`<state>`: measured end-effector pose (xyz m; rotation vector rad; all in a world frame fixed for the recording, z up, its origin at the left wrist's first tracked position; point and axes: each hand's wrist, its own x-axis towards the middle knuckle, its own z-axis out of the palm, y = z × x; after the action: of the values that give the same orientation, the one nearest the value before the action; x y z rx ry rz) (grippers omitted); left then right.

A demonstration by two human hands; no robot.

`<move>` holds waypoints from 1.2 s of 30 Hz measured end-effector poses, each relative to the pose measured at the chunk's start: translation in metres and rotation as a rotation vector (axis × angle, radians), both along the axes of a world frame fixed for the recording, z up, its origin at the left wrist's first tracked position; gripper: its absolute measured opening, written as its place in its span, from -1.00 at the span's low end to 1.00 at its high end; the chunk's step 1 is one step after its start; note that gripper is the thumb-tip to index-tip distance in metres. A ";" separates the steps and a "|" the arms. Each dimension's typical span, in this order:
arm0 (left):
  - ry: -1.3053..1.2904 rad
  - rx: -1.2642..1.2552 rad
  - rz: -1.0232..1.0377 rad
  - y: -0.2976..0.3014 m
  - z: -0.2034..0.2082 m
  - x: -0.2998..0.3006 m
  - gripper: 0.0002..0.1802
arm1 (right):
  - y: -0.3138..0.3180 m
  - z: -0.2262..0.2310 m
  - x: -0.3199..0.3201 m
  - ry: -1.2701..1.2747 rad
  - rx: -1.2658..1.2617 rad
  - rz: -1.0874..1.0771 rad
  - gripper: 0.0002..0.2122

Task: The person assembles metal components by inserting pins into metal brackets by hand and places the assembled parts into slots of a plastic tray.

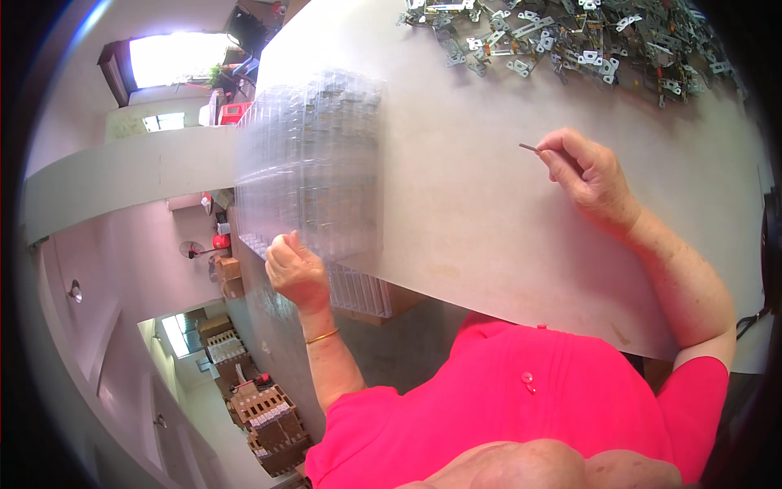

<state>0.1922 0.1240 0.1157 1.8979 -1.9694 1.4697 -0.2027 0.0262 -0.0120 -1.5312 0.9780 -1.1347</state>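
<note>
I see a pale surface [456, 220] bearing a clear tray stack [334, 155]. Beyond and right of the stack sprawls a metal-part heap [590, 55]; I'd judge much remains, but how much is done I can't tell. At the stack's near end, my left hand [295, 270] is curled closed, contents hidden. Right of the stack, my right hand [588, 175] pinches a thin strip [527, 147], jutting stackward from its fingertips.

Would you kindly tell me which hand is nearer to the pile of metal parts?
The right: the right hand is on the near side of the pile of metal parts, apart from it; the left hand is farther off, by the stacked clear trays.
</note>
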 end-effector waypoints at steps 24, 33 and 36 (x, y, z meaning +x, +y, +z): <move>0.146 0.133 -0.041 -0.001 -0.010 -0.019 -0.77 | 0.000 0.002 0.000 0.016 0.002 0.028 -0.96; 0.175 0.120 -0.068 -0.002 -0.009 -0.021 -0.77 | 0.001 0.006 0.000 0.012 0.017 0.033 -0.96; 0.219 0.154 -0.024 0.001 -0.007 -0.023 -0.77 | 0.001 0.006 0.000 0.029 0.024 0.035 -0.96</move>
<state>0.1695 0.1252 0.1084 1.9880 -2.0452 1.0781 -0.2030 0.0272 -0.0062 -1.5432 0.9778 -1.0754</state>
